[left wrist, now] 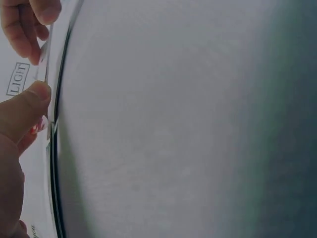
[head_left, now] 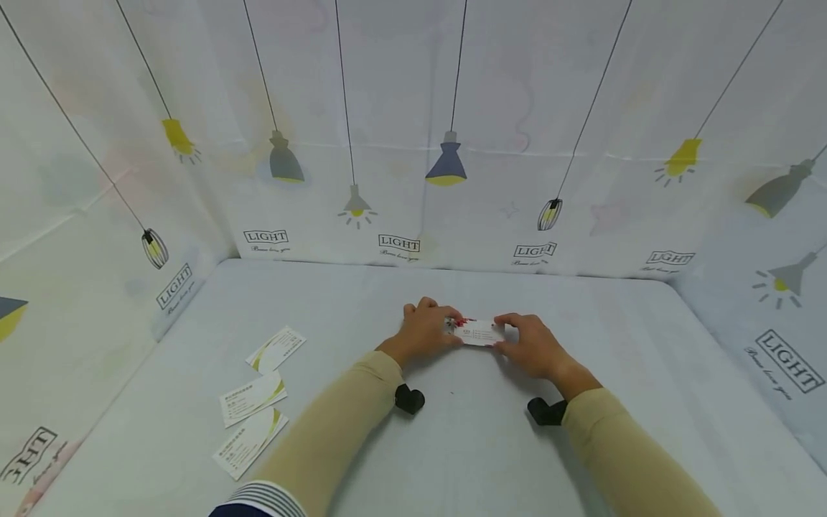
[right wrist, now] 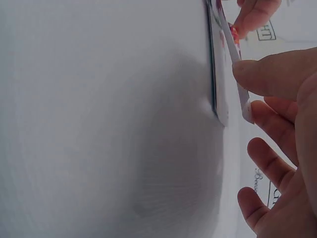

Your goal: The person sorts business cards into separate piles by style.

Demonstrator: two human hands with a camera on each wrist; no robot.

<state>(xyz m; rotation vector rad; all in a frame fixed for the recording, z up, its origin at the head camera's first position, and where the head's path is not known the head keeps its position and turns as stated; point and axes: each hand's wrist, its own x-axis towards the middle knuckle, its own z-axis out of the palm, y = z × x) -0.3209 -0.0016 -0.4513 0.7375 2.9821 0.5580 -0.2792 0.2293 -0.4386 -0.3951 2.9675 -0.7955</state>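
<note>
A white business card [head_left: 479, 332] with red floral print lies between both hands at the middle of the table. The left hand [head_left: 426, 332] pinches its left end with thumb and index finger. At the other end, the right hand [head_left: 535, 347] pinches the card between thumb and index finger, its other fingers loosely bent. In the right wrist view the held card [right wrist: 244, 106] is seen nearly edge-on, tilted and raised a little over a second flat card or small stack [right wrist: 220, 94] on the table. How many lie below cannot be told.
On the left of the table [head_left: 491, 467] lie three white business cards with yellow-green curves: an upper one [head_left: 276, 350], a middle one [head_left: 253, 398] and a lower one [head_left: 250, 441]. Behind stands a white cloth backdrop [head_left: 400, 86] printed with lamps.
</note>
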